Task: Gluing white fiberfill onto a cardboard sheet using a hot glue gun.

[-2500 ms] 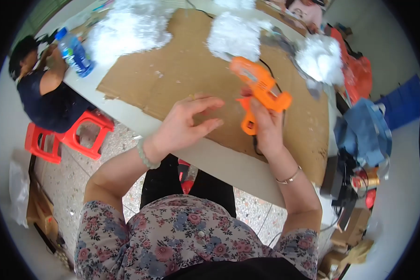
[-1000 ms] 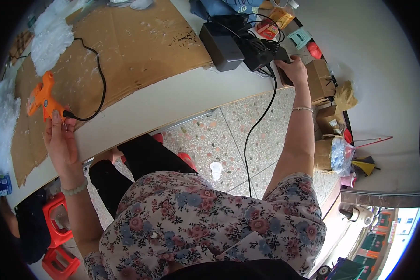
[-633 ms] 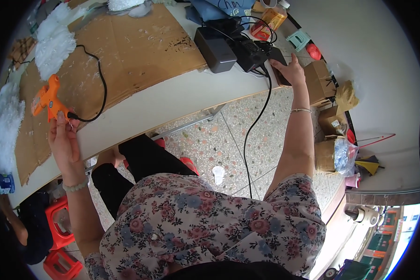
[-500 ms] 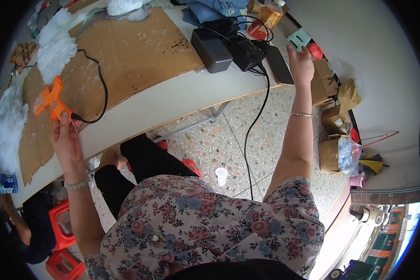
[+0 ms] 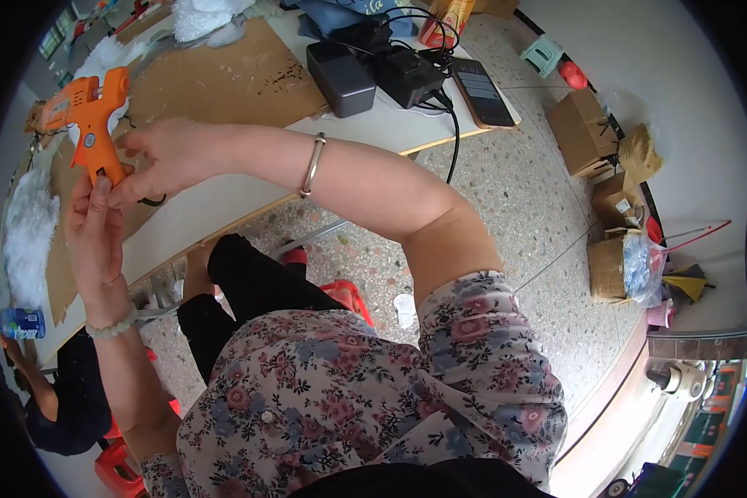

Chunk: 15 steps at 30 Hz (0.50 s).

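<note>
An orange glue gun stands up over the left part of the table, its handle pointing down. My left hand is closed on the lower end of that handle. Reaching across from the right, my right hand is beside the handle, with fingers apart and nothing seen in them. Whether its fingertips touch the gun or my left hand, I cannot tell. A short stretch of black cord shows below my right hand; my hand and wrist hide the rest.
Cardboard covers much of the table, with white fluffy material at the left. A dark grey box, black adapters and a phone lie to the right. Another person's arm shows at lower left. Cartons stand along the wall.
My right hand has swung from the table's far right across to the glue gun. My left hand has raised the gun a little. The phone screen is now lit.
</note>
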Motion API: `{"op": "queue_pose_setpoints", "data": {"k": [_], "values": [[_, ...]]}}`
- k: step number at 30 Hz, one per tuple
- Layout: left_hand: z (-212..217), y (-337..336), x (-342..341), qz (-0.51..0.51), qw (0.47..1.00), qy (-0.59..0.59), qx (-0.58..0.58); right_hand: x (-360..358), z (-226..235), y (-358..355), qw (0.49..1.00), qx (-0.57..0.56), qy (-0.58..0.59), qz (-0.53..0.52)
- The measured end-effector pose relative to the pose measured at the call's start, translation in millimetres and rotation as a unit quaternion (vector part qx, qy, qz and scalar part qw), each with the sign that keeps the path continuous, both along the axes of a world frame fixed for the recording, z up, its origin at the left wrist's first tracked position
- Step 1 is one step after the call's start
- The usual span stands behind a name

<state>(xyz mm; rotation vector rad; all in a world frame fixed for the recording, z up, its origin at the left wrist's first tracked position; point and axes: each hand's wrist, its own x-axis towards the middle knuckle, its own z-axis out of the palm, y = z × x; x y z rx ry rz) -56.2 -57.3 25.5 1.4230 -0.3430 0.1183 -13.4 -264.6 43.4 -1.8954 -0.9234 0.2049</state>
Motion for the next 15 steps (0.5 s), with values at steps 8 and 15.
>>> {"op": "queue_pose_setpoints", "data": {"k": [8, 15], "values": [[-1.9, 44.7, 29.9, -0.003, 0.999, -0.02, -0.046, 12.9, 19.3, 39.7, 0.926, 0.302, 0.17, 0.15], [25.1, -40.8, 36.0, -0.005, 0.998, 0.068, -0.004, 47.0, 13.6, 38.9, 0.869, 0.366, 0.334, 0.021]]}}
